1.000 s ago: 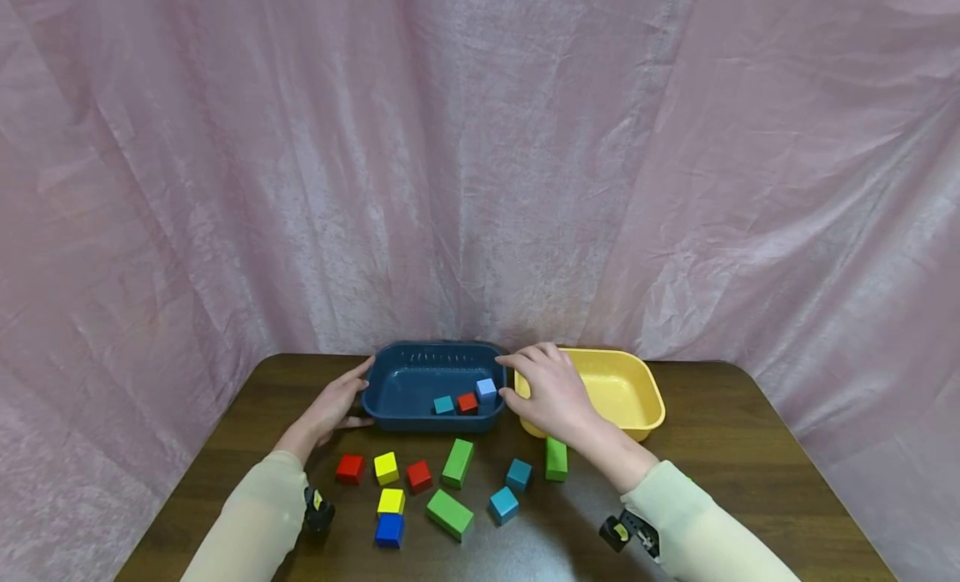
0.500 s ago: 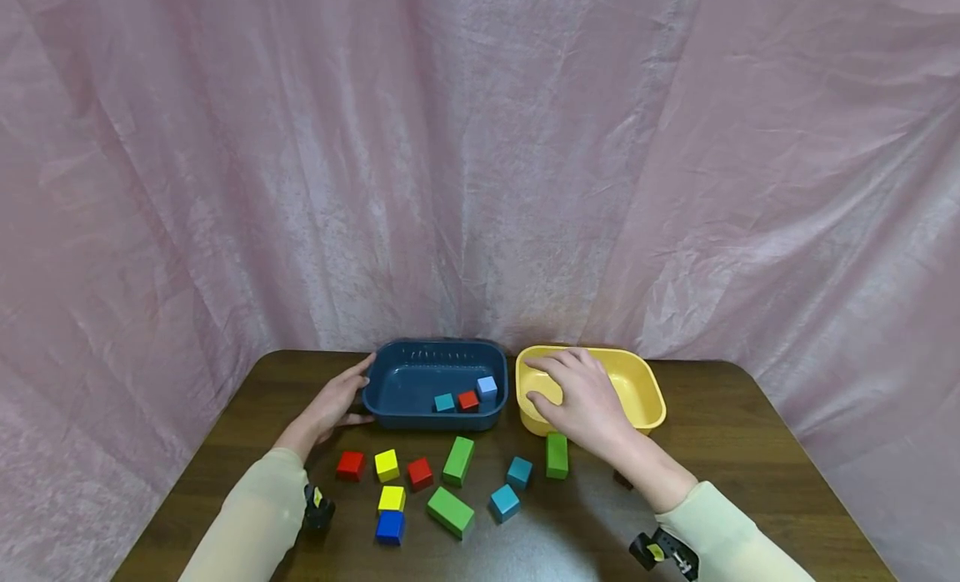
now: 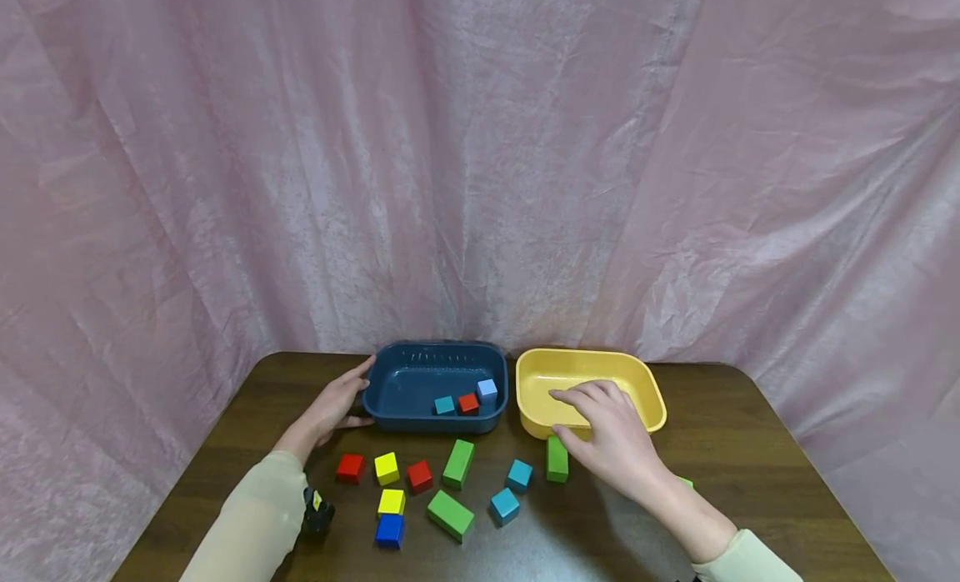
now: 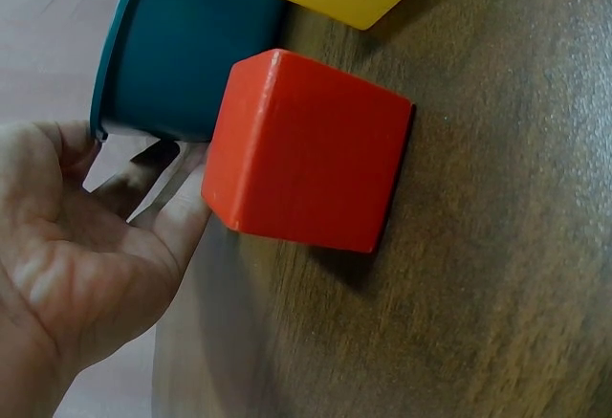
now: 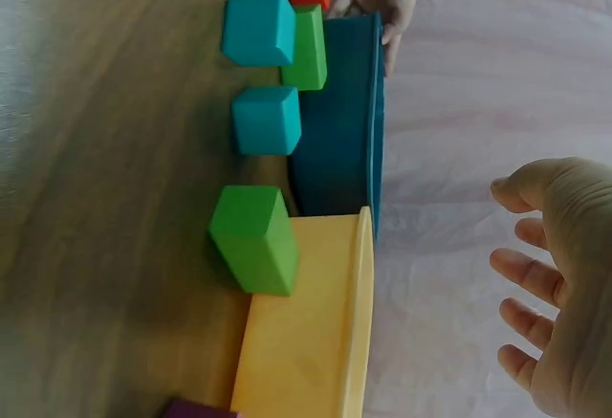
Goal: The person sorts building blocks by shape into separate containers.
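Observation:
My left hand (image 3: 330,408) touches the left end of a dark blue basket (image 3: 427,424), its fingers lightly bent along the rim and side. Inside that basket lie a teal block (image 3: 444,405), a red block (image 3: 468,403) and a light blue block (image 3: 487,390). A red cube (image 4: 306,150) sits just beside the left hand in the left wrist view. My right hand (image 3: 611,432) hovers over the front of a yellow basket (image 3: 534,413), thumb and fingers spread, holding nothing. No block shows in the visible part of the yellow basket.
Yellow cubes (image 3: 386,468), a blue cube (image 3: 390,530), another red cube (image 3: 420,476), green blocks (image 3: 451,515) and teal cubes (image 3: 505,506) lie in front of the baskets. One green block (image 3: 557,459) stands near the yellow basket. A dark purple block (image 5: 196,409) shows partly. Behind hangs a pink curtain (image 3: 480,165).
My right hand has moved rightward and back toward me, from the blue basket's right rim to the front of the yellow basket. The left hand stays put.

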`<state>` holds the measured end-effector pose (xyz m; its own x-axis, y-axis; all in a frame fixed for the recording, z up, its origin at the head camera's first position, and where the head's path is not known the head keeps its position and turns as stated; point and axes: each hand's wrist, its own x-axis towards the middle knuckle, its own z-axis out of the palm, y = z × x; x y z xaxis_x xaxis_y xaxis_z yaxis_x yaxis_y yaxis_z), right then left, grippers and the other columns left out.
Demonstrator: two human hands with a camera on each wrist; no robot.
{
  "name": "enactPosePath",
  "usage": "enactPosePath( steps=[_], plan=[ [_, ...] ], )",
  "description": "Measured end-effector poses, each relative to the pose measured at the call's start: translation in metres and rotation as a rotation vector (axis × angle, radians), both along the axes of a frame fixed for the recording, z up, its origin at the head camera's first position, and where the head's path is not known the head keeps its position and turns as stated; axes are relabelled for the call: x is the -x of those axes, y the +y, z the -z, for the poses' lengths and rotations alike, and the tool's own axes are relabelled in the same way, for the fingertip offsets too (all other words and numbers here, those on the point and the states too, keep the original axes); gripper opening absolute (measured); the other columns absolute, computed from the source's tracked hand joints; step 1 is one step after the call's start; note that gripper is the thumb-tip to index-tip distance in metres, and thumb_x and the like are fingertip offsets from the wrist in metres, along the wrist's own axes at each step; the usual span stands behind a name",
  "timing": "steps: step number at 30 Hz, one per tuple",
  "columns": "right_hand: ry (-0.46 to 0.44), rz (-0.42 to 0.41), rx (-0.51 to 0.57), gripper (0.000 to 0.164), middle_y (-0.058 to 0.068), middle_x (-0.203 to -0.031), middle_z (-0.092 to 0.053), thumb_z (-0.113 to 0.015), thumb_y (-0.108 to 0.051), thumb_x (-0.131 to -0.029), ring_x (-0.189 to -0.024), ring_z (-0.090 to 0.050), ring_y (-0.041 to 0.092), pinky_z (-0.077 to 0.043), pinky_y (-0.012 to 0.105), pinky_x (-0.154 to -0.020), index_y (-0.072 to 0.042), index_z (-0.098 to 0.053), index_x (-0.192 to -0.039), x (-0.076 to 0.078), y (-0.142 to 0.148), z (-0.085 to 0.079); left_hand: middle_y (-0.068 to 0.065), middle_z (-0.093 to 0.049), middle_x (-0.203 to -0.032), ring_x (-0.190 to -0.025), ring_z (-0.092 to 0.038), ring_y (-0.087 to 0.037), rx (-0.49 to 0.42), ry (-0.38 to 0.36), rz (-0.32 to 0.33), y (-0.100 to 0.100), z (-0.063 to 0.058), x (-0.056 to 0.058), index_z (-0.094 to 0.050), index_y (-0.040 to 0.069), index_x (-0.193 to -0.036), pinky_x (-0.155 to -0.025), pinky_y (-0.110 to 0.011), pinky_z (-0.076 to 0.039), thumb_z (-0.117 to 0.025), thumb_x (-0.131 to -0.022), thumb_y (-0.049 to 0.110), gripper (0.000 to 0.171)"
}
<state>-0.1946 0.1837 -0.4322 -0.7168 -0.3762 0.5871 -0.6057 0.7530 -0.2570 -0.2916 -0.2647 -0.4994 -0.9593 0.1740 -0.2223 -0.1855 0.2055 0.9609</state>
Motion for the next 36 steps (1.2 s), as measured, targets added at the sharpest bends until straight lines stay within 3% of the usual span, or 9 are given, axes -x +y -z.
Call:
enactPosePath(
  steps=[13,25,36],
  plan=[
    [0.036,0.053,0.0,0.042,-0.007,-0.104,-0.072,-0.089,-0.02,-0.074,-0.106,-0.059,0.025,-0.045,0.047,-0.088,-0.017,-0.076,-0.114,-0.025,0.029,0.022,-0.018,-0.006,-0.17,-0.14,-0.038,-0.05,-0.002,0.008,0.012,0.001,0.0,-0.002,-0.017,0.027,-0.166,-0.093,-0.057,-0.054,-0.033,-0.109,0.021,0.059],
    [-0.019,0.162,0.007,0.037,-0.01,-0.104,-0.072,-0.089,-0.022,-0.075,-0.107,-0.057,0.025,-0.04,0.046,-0.089,-0.019,-0.076,-0.11,-0.039,0.068,0.024,-0.018,-0.007,-0.17,-0.139,-0.04,-0.049,-0.016,0.0,0.012,-0.001,0.001,-0.001,-0.017,0.028,-0.166,-0.093,-0.058,-0.054,-0.034,-0.109,0.02,0.059],
    [-0.072,0.259,-0.057,0.033,-0.007,-0.102,-0.073,-0.089,-0.025,-0.075,-0.106,-0.059,0.029,-0.041,0.052,-0.09,-0.019,-0.077,-0.106,-0.046,0.091,0.042,-0.019,-0.007,-0.17,-0.138,-0.041,-0.049,-0.011,0.008,0.015,0.0,0.0,-0.002,-0.017,0.026,-0.166,-0.093,-0.057,-0.054,-0.033,-0.109,0.019,0.059]
  ],
)
